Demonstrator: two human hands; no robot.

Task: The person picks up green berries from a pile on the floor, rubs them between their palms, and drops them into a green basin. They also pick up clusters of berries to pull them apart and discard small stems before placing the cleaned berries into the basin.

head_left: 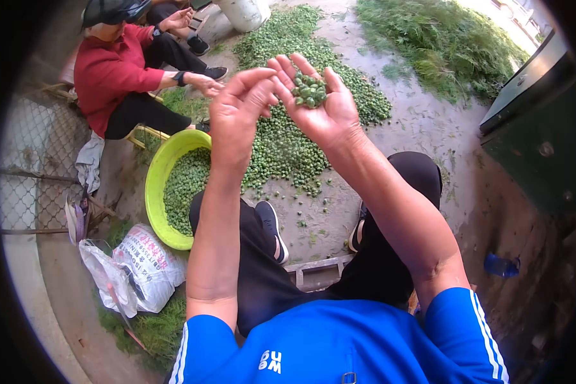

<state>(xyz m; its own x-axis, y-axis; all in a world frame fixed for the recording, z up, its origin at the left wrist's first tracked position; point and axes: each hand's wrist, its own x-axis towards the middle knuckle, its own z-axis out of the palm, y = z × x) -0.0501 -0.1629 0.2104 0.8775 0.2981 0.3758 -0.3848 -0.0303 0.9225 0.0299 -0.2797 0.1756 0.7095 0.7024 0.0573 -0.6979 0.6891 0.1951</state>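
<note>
My right hand (pixel 323 105) is turned palm up, its fingers slightly curled, cupping a small heap of round green pods (pixel 310 91). Close beside its fingertips is my left hand (pixel 237 105), with thumb and fingers pinched together. Whatever lies in that pinch is hidden or too small to name. Beneath both hands a large pile of similar green pods (pixel 281 150) spreads over the concrete floor. To the left stands a yellow-green tub (pixel 153 192) partly filled with green pods.
A seated person in a red top (pixel 112 70) reaches toward the pile from the left. Nearby are a white printed sack (pixel 150 259), a white bucket (pixel 244 13), a heap of feathery green stalks (pixel 435 45), a dark cabinet (pixel 534 141) and a blue plastic object (pixel 501 265).
</note>
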